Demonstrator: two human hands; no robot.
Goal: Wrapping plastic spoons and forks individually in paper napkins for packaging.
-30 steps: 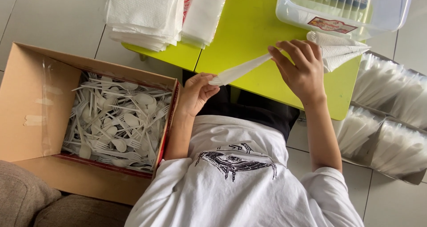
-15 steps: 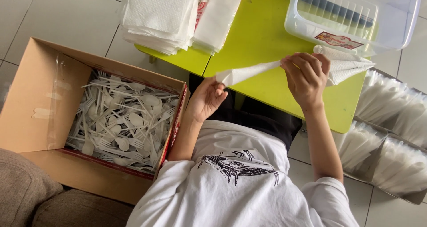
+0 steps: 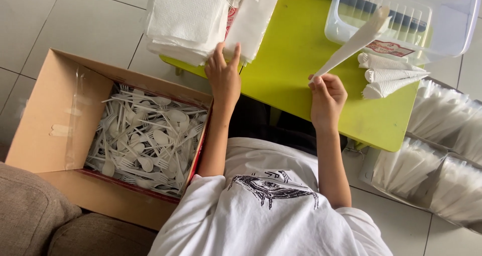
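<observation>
- Rolled napkin [image 3: 351, 42]: pinched at its lower end by the right hand [image 3: 326, 98], fingers closed on it; the roll slants up beyond them toward the clear bin [image 3: 454, 30].
- Left hand [image 3: 223, 75]: fingers spread, tips touching the napkin stack [image 3: 188, 20]; nothing gripped.
- Finished rolls [image 3: 389, 75]: three lie on the green surface [image 3: 293, 60], just right of the right-hand fingers.
- Remaining: box of plastic cutlery [image 3: 145, 140] looks full, left of the left-hand fingers.

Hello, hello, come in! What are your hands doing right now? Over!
Right hand pinching the rolled napkin, tip raised at the clear bin. Left hand fingers resting on the napkin stack. Nothing between them on the green table.
</observation>
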